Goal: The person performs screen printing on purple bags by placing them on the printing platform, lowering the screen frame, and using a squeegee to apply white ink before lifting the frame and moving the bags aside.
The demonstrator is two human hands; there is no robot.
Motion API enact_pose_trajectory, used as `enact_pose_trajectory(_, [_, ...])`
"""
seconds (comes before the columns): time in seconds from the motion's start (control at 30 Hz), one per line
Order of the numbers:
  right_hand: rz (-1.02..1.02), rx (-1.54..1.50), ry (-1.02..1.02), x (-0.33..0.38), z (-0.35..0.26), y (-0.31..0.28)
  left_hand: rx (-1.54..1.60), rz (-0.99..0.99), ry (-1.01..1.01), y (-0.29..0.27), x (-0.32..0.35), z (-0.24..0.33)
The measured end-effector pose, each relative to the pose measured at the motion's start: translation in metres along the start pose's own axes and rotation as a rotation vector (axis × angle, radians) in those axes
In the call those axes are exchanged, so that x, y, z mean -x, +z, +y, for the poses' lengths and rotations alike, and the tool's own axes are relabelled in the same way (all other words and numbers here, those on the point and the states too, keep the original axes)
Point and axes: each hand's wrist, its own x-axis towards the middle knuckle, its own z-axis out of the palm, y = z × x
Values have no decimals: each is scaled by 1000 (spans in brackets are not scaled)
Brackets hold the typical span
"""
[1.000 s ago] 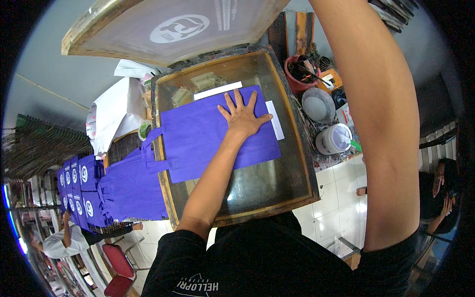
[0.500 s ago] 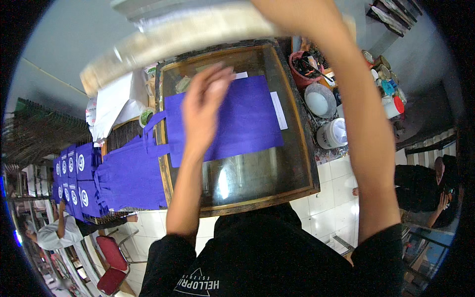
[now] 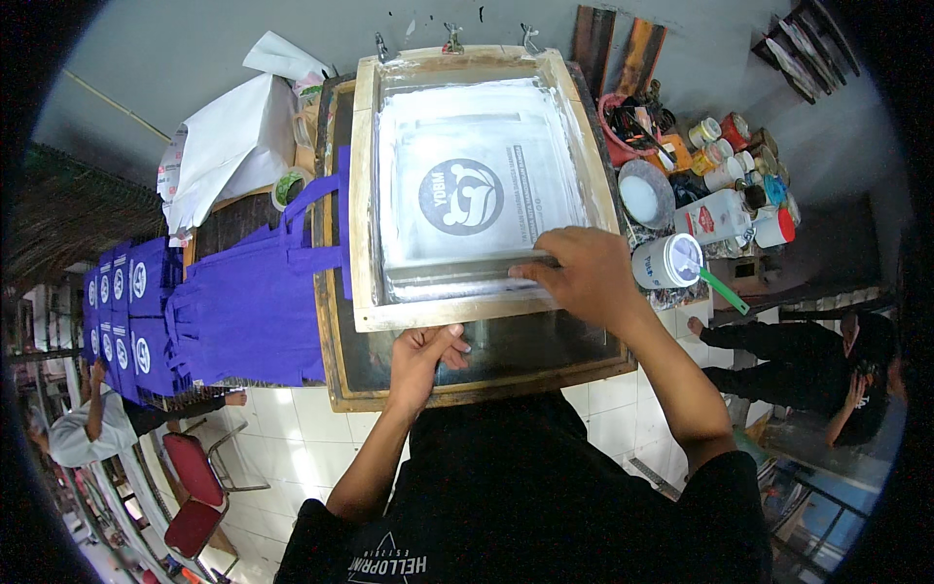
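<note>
A wooden-framed printing screen (image 3: 364,214) lies down over the glass-topped table (image 3: 486,365). White ink coats its mesh around a round emblem and lines of lettering. At the near end of the mesh, my right hand (image 3: 589,277) grips a squeegee (image 3: 448,274) that lies across the screen. My left hand (image 3: 420,365) is at the frame's near edge, thumb up beside the wood and fingers loosely apart, holding nothing. A purple cloth bag (image 3: 344,219) is mostly hidden beneath the screen; its left edge and handles stick out.
Purple bags (image 3: 253,326) lie left of the table, with printed ones (image 3: 144,282) beyond. An ink tub (image 3: 666,261) with a green-handled tool (image 3: 722,290), a bowl (image 3: 642,195) and several jars stand right. One person (image 3: 83,438) is at lower left, another (image 3: 827,375) at right.
The screen has come down from its raised, blurred position onto the table, covering the bag. My right hand has dropped to the squeegee; my left has drawn back to the frame's near edge.
</note>
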Motion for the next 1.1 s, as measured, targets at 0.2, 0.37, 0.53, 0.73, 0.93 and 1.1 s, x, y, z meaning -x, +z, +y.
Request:
enact_pose_trajectory(0.2, [27,54,-57,-2,13,32,0,33,2,4,2,-1])
enact_pose_trajectory(0.37, [60,123,-81,-68,64,51,-2,40,-43,5,2,8])
enact_pose_trajectory(0.53, [-73,166,87,-158,113,47,180,-32,-149,-5,-3,9])
enact_pose_trajectory(0.73, [-75,88,140,-200,135,39,592,11,-253,4,12,32])
enact_pose_trajectory(0.93, [11,286,98,-184,142,58,-213,-279,-80,-5,-20,98])
enact_pose_trajectory(1.1, [-2,302,107,-178,109,63,-1075,325,1243,-6,-179,184])
